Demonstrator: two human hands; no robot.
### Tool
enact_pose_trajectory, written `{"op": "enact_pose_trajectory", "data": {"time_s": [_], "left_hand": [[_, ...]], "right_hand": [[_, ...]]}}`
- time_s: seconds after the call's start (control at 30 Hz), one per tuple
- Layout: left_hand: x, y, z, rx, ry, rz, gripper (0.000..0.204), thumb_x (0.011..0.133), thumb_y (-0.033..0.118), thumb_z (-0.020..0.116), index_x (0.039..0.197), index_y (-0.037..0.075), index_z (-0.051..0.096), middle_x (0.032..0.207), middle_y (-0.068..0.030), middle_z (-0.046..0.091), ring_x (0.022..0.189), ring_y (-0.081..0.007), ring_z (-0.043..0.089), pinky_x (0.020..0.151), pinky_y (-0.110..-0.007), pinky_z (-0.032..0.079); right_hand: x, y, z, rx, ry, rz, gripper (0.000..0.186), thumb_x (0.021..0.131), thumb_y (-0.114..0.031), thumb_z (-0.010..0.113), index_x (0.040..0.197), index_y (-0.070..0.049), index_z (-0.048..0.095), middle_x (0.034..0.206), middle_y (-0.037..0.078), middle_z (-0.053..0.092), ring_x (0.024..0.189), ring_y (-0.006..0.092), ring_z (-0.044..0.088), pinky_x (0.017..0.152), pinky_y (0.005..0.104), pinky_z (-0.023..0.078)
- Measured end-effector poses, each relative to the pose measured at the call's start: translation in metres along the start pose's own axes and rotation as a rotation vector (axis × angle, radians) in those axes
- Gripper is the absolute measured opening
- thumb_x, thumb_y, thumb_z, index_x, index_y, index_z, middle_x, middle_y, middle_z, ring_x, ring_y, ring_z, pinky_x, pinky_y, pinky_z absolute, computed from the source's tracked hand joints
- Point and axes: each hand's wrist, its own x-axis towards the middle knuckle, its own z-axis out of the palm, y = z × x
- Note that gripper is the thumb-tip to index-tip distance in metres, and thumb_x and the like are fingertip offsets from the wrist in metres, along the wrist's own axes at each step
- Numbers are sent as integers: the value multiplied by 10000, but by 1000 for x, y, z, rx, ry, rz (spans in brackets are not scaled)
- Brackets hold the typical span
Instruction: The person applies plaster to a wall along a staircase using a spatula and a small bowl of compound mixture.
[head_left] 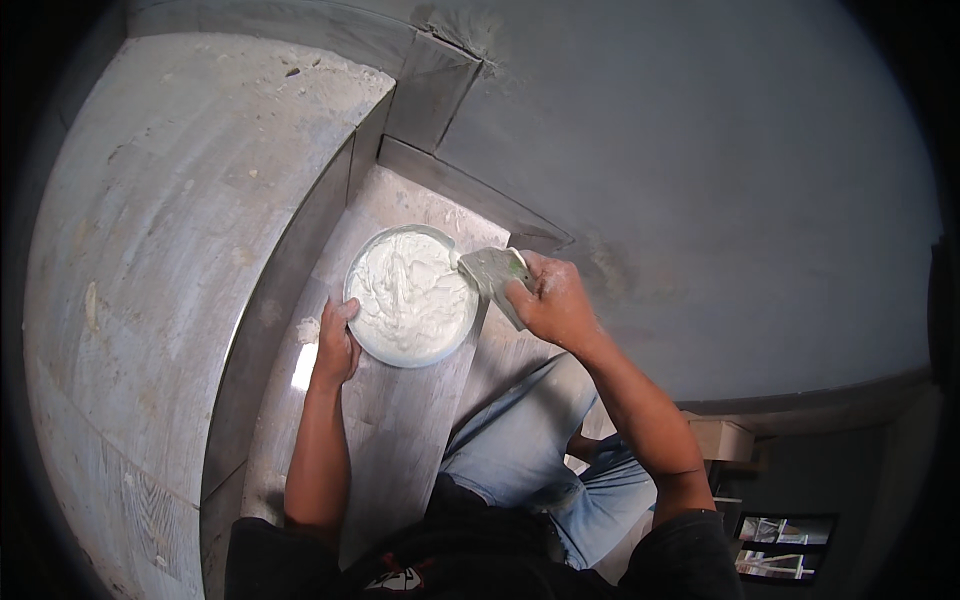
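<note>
Left hand (pixel 340 340) clasps round pale tub (pixel 415 363) of white paste (pixel 412 300), likely heavy, best rim-held; right hand (pixel 560 303) pinches flat grey scraper (pixel 490 272).

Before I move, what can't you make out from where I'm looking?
All in the head view:
- Bottom of the round tub: covered by the white paste.
- Left hand: its grip under the tub is hidden by the hand itself and the tub.
- Right hand: some fingertips are hidden behind the flat scraper.
- Shirt print: cut off by the lower edge.
- Scene through the dark-framed opening: too small.
</note>
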Motion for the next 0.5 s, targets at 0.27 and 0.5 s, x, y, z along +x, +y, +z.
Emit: {"op": "enact_pose_trajectory", "data": {"time_s": [0.27,0.5], "left_hand": [[2,-4,-4,-6,-18,10,526,862,203,468,1309,-35,326,1239,-182,480,1126,-236,519,954,-337,427],[0,2,4,4,-11,32,528,857,176,454,1319,-38,315,1242,-182,479,1126,-233,519,952,-326,429]], "right_hand": [[5,5,22,-52,61,-125,167,735,-132,544,777,28,574,569,220,492,453,298,465,507,370,425],[1,1,33,18,76,-95,188,728,-149,548,742,39,553,577,238,490,471,333,465,520,394,422]]}}
